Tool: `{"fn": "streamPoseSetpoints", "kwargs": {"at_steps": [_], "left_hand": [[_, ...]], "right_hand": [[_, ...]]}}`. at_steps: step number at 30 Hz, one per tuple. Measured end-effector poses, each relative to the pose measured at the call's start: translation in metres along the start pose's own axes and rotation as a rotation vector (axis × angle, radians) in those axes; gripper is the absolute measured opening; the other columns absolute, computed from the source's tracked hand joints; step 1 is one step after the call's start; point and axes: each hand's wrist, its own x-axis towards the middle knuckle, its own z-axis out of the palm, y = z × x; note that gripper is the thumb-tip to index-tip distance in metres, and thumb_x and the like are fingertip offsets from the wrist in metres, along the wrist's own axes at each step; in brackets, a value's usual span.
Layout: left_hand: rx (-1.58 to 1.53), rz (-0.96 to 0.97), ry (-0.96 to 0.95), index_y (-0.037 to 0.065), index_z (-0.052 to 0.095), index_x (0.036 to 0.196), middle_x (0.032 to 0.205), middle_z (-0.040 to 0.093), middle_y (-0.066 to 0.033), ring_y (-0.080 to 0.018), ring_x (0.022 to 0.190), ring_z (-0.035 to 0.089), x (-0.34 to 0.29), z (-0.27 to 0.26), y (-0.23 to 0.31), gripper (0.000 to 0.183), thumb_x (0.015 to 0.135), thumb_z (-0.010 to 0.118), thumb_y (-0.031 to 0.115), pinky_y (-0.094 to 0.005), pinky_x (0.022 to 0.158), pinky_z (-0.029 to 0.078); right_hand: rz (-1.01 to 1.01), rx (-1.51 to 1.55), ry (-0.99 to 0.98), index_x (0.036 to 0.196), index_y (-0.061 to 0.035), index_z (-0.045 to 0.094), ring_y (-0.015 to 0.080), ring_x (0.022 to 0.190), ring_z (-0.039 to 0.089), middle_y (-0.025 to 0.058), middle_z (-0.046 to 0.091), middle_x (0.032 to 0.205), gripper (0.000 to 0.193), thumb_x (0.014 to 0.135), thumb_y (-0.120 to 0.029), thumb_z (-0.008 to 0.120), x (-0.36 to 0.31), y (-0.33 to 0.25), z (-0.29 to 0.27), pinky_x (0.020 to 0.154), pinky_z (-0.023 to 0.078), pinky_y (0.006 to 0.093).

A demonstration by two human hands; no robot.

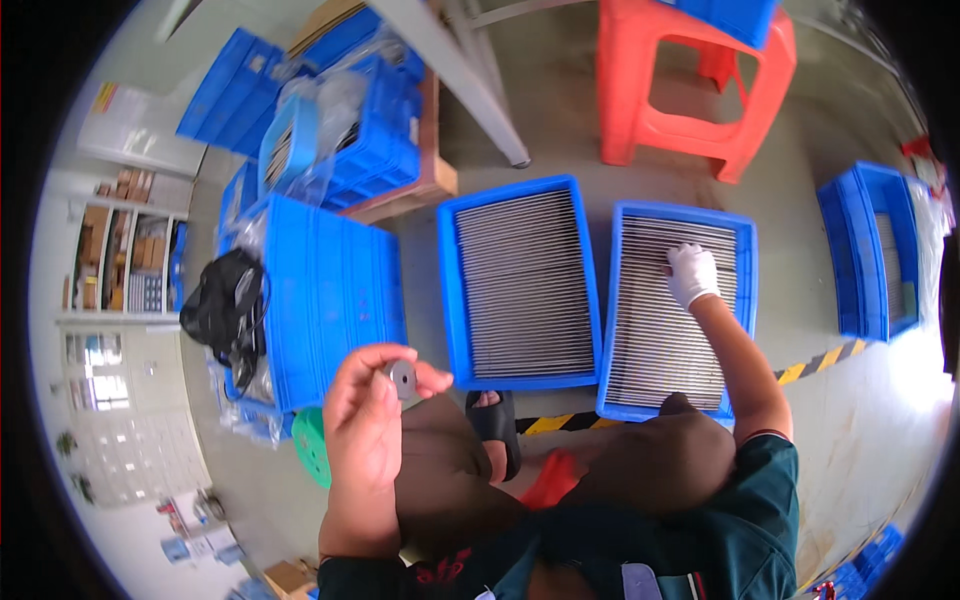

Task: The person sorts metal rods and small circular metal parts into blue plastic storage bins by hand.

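our left hand [366, 420] pinches a grey holed disc [395, 381], which slackened pressure could drop, left of the right blue plastic tray [747, 250]; over it, our white-gloved right hand [692, 275] hides its grip.

Grey-green floor [805, 210], smooth, faintly glossy; strong white glare [912, 385] at far right. Black-and-yellow striped tape [822, 361] runs across floor. Red-orange plastic stool [690, 132] near top, large openings in sides. Pale metal leg [452, 78] left of stool, foot on floor. Far left, white wall [155, 355], white shelving unit [125, 317] with cardboard boxes [150, 250], bright window panes [100, 391].
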Motion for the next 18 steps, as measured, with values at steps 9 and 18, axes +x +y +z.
{"fn": "streamPoseSetpoints", "kwargs": {"at_steps": [9, 18], "left_hand": [[-0.119, 0.068, 0.131, -0.004, 0.050, 0.108, 0.085, 0.061, -0.0169, -0.0257, 0.079, 0.058, -0.019, -0.034, 0.011, 0.036, 0.096, 0.043, 0.029, -0.0372, 0.078, 0.044], [-0.251, 0.043, 0.163, -0.003, 0.050, 0.108, 0.083, 0.060, -0.0163, -0.0243, 0.078, 0.058, -0.028, -0.061, 0.015, 0.039, 0.095, 0.045, 0.033, -0.0419, 0.081, 0.047]], "right_hand": [[-0.471, 0.073, -0.083, 0.081, -0.0039, 0.064, 0.0336, 0.085, 0.062, 0.0162, 0.064, 0.086, 0.016, 0.077, -0.019, 0.062, 0.042, -0.135, -0.116, 0.077, 0.050, 0.0414], [-0.558, -0.341, -0.167, 0.083, -0.0068, 0.068, 0.0249, 0.081, 0.066, 0.0110, 0.066, 0.080, 0.015, 0.069, -0.009, 0.065, 0.066, -0.205, -0.007, 0.064, 0.053, 0.0341]]}}
